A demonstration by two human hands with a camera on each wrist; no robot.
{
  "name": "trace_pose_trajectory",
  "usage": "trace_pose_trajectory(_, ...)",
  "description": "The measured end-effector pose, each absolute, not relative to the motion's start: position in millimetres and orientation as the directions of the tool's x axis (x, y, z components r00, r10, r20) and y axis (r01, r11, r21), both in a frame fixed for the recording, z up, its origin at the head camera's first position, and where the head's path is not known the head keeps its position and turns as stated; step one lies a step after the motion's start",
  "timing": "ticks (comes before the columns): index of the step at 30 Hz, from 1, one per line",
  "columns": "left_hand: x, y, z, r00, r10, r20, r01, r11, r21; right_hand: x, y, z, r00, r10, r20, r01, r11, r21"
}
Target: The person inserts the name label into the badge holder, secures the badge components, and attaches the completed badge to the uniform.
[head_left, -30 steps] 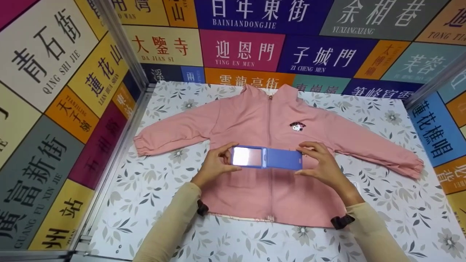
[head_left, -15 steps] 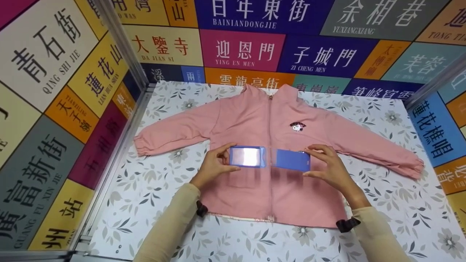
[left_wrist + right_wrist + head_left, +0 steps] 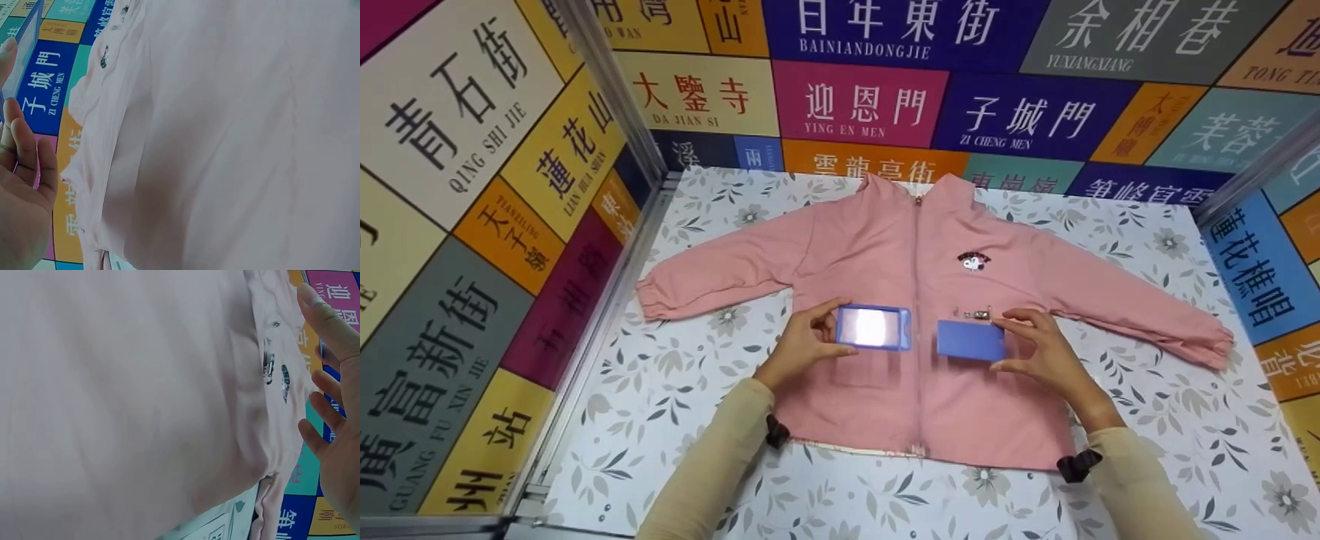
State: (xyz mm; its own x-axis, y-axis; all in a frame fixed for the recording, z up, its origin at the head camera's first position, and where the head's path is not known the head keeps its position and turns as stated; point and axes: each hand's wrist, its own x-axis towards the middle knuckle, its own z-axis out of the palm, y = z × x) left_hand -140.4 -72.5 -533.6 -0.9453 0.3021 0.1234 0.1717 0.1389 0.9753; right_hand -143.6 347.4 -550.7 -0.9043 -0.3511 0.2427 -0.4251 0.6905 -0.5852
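The blue cover (image 3: 969, 340), pinched by the right hand (image 3: 1044, 351), has left the frame (image 3: 874, 328) the left hand (image 3: 801, 343) pinches; separation seems complete.

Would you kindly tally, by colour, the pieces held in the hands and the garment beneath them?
Blue: 2 (windowed frame in the left hand, flat panel in the right hand)
Pink: 1 (jacket)
Total: 3

Surroundings, head view.
Floral-print tabletop (image 3: 615, 427) beneath pink zip jacket (image 3: 926, 281), dial centre; lettered panels (image 3: 861, 133) at 9, 12 and 3 o'clock; metal post (image 3: 617, 82) at 10 o'clock.
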Motion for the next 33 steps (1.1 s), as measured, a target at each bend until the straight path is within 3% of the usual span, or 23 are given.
trace_pose_trajectory(13,-150,-73,-559,-0.947,0.294,0.128,0.178,0.149,0.973,-146,353,-564,-0.933,-0.327,0.149,-0.347,0.715,-0.606)
trace_pose_trajectory(25,-149,-74,-557,-0.945,0.302,0.129,0.181,0.152,0.972,-146,355,-570,-0.938,-0.326,0.118,-0.334,0.761,-0.556)
trace_pose_trajectory(33,-140,-71,-535,-0.95,0.297,0.09,0.142,0.157,0.977,-146,353,-571,-0.94,-0.325,0.103,-0.329,0.784,-0.527)
